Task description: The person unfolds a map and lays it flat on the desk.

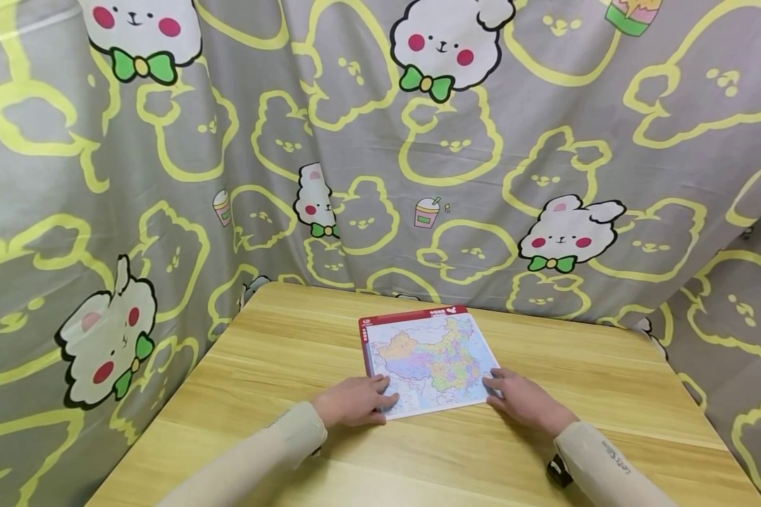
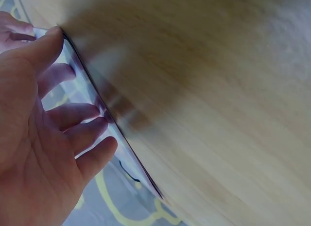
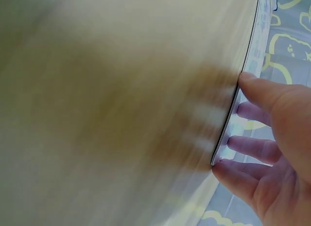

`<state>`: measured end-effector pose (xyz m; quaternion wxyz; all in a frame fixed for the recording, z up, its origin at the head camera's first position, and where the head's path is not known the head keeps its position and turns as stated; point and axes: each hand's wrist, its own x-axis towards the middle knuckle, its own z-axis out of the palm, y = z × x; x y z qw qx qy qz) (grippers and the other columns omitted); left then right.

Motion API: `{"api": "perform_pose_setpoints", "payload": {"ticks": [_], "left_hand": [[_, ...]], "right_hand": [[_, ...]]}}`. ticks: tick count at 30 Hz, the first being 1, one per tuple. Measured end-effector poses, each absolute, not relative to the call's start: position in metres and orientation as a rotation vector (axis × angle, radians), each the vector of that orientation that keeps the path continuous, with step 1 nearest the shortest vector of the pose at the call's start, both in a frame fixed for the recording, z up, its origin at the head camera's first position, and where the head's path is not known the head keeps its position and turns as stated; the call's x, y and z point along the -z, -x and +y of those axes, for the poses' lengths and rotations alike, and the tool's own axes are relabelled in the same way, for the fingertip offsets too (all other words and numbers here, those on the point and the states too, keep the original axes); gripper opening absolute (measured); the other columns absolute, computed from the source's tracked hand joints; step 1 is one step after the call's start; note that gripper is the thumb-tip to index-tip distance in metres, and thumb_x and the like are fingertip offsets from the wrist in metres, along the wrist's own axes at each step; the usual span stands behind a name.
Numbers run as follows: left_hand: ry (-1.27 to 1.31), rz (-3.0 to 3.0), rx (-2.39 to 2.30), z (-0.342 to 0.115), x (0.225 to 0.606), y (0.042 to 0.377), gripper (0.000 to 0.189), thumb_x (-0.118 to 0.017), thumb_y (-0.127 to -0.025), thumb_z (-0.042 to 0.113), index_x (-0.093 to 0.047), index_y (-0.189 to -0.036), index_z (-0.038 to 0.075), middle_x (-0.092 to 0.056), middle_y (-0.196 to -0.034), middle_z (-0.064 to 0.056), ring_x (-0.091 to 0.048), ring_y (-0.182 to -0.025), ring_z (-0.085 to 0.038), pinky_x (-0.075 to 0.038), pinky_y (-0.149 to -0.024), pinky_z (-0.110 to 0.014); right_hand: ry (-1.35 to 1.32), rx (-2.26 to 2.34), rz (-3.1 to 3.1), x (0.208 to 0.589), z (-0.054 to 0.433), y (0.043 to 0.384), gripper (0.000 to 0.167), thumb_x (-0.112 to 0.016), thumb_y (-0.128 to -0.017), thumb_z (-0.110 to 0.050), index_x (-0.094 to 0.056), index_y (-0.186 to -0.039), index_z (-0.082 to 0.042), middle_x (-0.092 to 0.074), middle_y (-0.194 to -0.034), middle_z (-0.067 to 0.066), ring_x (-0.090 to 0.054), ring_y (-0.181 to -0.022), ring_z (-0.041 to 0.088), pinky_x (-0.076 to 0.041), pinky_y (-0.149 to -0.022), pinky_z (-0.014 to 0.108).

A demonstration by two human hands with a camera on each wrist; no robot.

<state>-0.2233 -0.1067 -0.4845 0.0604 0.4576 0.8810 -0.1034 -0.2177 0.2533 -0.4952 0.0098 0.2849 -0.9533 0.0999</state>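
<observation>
A thin, flat map board [image 1: 432,358] with a red border along its far and left sides lies on the wooden table, printed with a coloured map of China. At its near left corner my left hand [image 1: 357,400] rests with fingers spread over the surface. The left wrist view has the thumb [image 2: 51,43] at the board's edge and the other fingers loosely extended on its glossy face. My right hand [image 1: 525,398] touches the near right corner. In the right wrist view, its thumb [image 3: 252,85] meets the thin dark edge while the relaxed fingers reach onto the face.
The light wooden table [image 1: 279,352] extends around the board on all sides. Behind and beside it hangs a grey curtain [image 1: 368,155] with yellow outlines and white cartoon animals, close to the table's far edge.
</observation>
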Motion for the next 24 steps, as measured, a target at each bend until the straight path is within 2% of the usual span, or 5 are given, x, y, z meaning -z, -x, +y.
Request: {"api": "perform_pose_setpoints", "payload": {"ticks": [6, 24], "left_hand": [[-1.410, 2.655, 0.301, -0.103, 0.482, 0.221, 0.052, -0.047, -0.096, 0.048, -0.044, -0.143, 0.026, -0.039, -0.146, -0.011, -0.037, -0.133, -0.024, -0.035, -0.104, -0.034], [-1.469, 2.620, 0.268, -0.094, 0.481, 0.213, 0.053, -0.046, -0.095, 0.050, -0.044, -0.143, 0.027, -0.039, -0.146, -0.009, -0.037, -0.133, -0.023, -0.039, -0.101, -0.033]], "right_hand": [[-0.893, -0.321, -2.956, 0.498, 0.256, 0.221, 0.041, -0.066, -0.090, -0.026, -0.064, -0.117, 0.004, -0.054, -0.122, 0.030, -0.055, -0.109, 0.045, -0.044, -0.088, 0.054], [-0.896, -0.248, -2.970, 0.499, 0.264, 0.230, 0.039, -0.065, -0.090, -0.023, -0.064, -0.118, 0.004, -0.055, -0.122, 0.030, -0.055, -0.109, 0.044, -0.044, -0.090, 0.053]]}}
